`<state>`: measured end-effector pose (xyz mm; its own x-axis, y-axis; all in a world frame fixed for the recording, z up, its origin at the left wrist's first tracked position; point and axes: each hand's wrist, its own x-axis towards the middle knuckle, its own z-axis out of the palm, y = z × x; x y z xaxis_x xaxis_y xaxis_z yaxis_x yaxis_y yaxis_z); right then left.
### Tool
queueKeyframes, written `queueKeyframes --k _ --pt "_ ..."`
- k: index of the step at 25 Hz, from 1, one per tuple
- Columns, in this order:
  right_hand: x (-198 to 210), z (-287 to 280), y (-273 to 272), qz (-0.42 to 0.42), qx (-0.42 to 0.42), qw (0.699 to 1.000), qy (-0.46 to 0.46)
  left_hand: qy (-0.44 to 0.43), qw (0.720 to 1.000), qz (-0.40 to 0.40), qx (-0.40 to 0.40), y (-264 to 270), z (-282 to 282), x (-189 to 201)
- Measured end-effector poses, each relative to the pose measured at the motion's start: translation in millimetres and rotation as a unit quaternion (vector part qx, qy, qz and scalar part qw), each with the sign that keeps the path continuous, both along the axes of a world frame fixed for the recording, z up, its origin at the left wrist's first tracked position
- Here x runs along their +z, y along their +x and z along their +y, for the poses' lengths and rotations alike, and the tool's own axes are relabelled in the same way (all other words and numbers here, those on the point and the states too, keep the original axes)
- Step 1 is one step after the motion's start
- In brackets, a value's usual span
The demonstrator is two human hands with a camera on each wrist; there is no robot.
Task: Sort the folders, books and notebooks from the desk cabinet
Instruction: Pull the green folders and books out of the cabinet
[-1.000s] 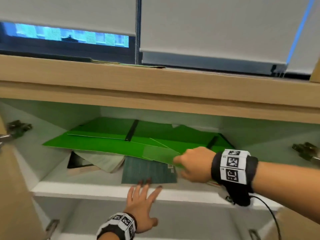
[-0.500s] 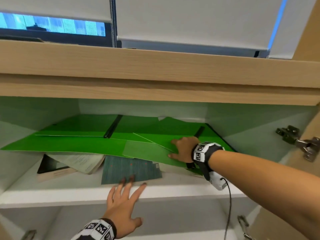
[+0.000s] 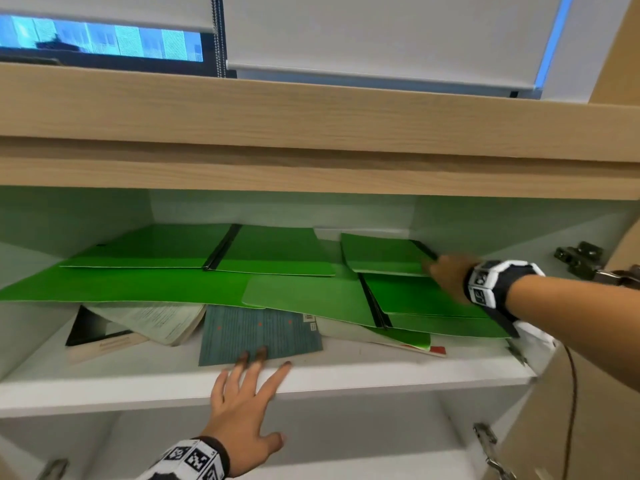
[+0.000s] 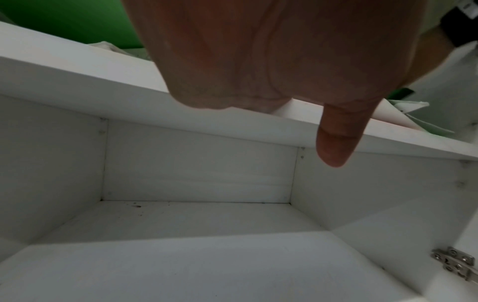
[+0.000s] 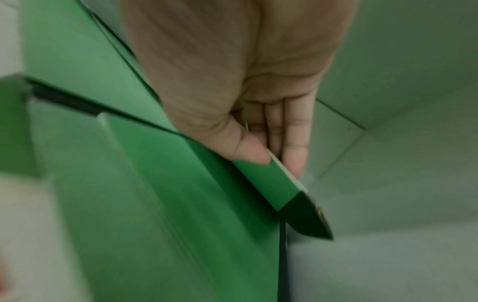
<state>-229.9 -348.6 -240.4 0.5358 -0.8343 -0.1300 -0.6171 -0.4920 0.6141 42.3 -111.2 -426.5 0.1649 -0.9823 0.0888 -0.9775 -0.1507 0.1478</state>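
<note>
Comparing with the frame half a second back, your right hand (image 3: pixel 446 277) has gone from lying flat on the middle of the folder pile to the far right corner of the white cabinet shelf (image 3: pixel 346 379). There its grip is closed on the flat green card folder with the black spine (image 3: pixel 381 254): thumb on the top face, fingers (image 5: pixel 294 143) straight underneath, pinching the edge close to the black corner. That folder lies topmost at the rear, overlapping the other green folders (image 3: pixel 433 299) just nearside of the grip.

Your left hand (image 3: pixel 242 410) has not shifted: it is spread, holding nothing, fingertips resting on the near edge of the blue-grey patterned notebook (image 3: pixel 259 334) at the shelf lip, well to the near left of the right grip.

Finding: the first folder is secured but not yet drawn out; sorting has barely begun. The books (image 3: pixel 149 323) remain trapped beneath the pile, so expect them to drag when folders are pulled.
</note>
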Motion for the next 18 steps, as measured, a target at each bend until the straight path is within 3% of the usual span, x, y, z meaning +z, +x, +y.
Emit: queueKeyframes --k 4,9,14,16,18 --pt "-39.5 6.6 -23.8 0.017 -0.018 0.998 0.052 -0.011 1.0 0.02 -0.003 -0.6 0.5 -2.9" --pt "-57.2 -13.3 6.3 0.062 0.074 0.995 -0.022 -0.013 1.0 0.014 -0.002 -2.3 0.3 0.6" --pt "-63.2 -34.9 29.6 0.019 0.046 0.998 -0.045 -0.03 0.999 0.008 -0.009 3.4 -6.5 -9.9" --pt "-59.5 -41.9 33.9 0.007 0.033 0.998 -0.049 0.069 0.998 -0.005 0.007 6.3 -6.1 -8.9" --pt "-59.8 -47.7 37.2 0.016 0.038 0.998 -0.048 0.057 0.997 -0.051 0.022 7.5 -10.8 -11.1"
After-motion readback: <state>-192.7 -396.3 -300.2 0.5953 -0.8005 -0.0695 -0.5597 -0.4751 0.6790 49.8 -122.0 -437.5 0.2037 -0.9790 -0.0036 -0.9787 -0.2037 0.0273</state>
